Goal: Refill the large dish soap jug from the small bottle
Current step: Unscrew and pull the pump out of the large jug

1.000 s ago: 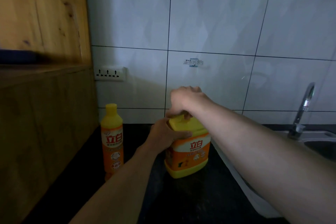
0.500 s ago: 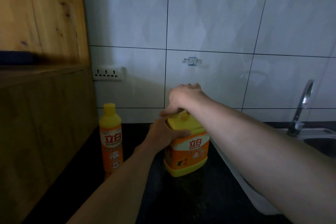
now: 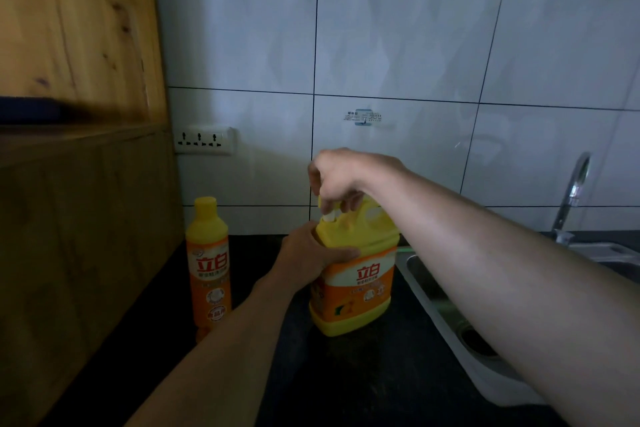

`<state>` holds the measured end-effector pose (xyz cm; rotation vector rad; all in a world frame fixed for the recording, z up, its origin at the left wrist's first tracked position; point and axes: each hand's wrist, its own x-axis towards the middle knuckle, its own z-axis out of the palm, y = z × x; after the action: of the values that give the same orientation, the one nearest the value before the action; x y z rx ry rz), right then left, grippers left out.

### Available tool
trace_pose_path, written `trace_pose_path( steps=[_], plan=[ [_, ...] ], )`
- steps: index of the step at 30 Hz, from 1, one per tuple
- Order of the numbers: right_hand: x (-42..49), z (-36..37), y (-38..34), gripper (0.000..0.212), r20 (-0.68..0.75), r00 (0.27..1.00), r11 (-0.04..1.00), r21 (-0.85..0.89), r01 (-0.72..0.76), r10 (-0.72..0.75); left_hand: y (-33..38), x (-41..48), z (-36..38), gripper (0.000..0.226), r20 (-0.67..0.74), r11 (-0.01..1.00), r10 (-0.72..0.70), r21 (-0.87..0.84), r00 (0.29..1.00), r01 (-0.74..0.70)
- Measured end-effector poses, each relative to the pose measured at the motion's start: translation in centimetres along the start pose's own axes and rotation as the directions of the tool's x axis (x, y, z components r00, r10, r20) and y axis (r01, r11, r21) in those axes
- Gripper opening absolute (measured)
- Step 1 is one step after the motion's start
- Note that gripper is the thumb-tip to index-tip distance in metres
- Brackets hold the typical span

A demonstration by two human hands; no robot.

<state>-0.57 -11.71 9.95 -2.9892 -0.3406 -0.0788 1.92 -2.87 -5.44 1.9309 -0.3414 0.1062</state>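
Small bottle (image 3: 207,263) left of jug (image 3: 353,284), sink (image 3: 433,295) right.

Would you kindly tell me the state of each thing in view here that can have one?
large jug: upright, white neck bared.
cap: off the neck, just above it.
left-hand grip: holds the large jug's shoulder.
right-hand grip: pinches the cap.
small bottle: upright, capped, untouched.
tap: no water seen running.
socket: nothing plugged in.
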Motion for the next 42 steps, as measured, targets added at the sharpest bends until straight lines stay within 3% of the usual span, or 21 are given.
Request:
trace_pose_path(
  steps=[4, 7, 11, 19, 27, 34, 42],
  plan=[
    [-0.6, 1.0, 1.1, 0.031, -0.165, 0.986, 0.993, 0.113, 0.041, -0.022, 0.3, -0.6, 0.2, 0.069, -0.087, 0.995, 0.021, 0.097, 0.996, -0.013],
    [-1.1, 1.6, 1.6, 0.039, -0.288, 0.955, 0.982, 0.149, 0.116, -0.069, 0.4, -1.4, -0.1, 0.076, -0.197, 0.984, 0.023, 0.176, 0.98, 0.012],
    [-1.5, 1.8, 1.2, 0.043, -0.425, 0.902, 0.932, 0.288, 0.218, -0.079, 0.8, -2.4, -0.6, 0.064, -0.322, 0.957, 0.038, 0.284, 0.946, 0.058],
    [-3.0, 0.5, 1.0, 0.052, -0.656, 0.749, 0.896, 0.276, 0.348, -0.089, 1.3, -3.7, -1.0, 0.066, -0.456, 0.935, 0.027, 0.326, 0.889, 0.139],
    [-3.8, -1.4, 0.5, 0.048, -0.768, 0.64, 0.865, 0.301, 0.402, -0.03, 1.3, -4.8, -1.3, 0.07, -0.447, 0.946, 0.005, 0.293, 0.895, 0.141],
    [-4.1, -0.8, 0.5, 0.05, -0.76, 0.643, 0.871, 0.25, 0.423, -0.095, 1.7, -5.1, -1.1, 0.07, -0.452, 0.943, -0.007, 0.295, 0.892, 0.157],
    [-4.7, -3.2, 0.7, 0.049, -0.822, 0.567, 0.862, 0.246, 0.443, -0.057, 1.7, -5.3, -0.9, 0.069, -0.452, 0.946, 0.002, 0.29, 0.892, 0.145]
  ],
)
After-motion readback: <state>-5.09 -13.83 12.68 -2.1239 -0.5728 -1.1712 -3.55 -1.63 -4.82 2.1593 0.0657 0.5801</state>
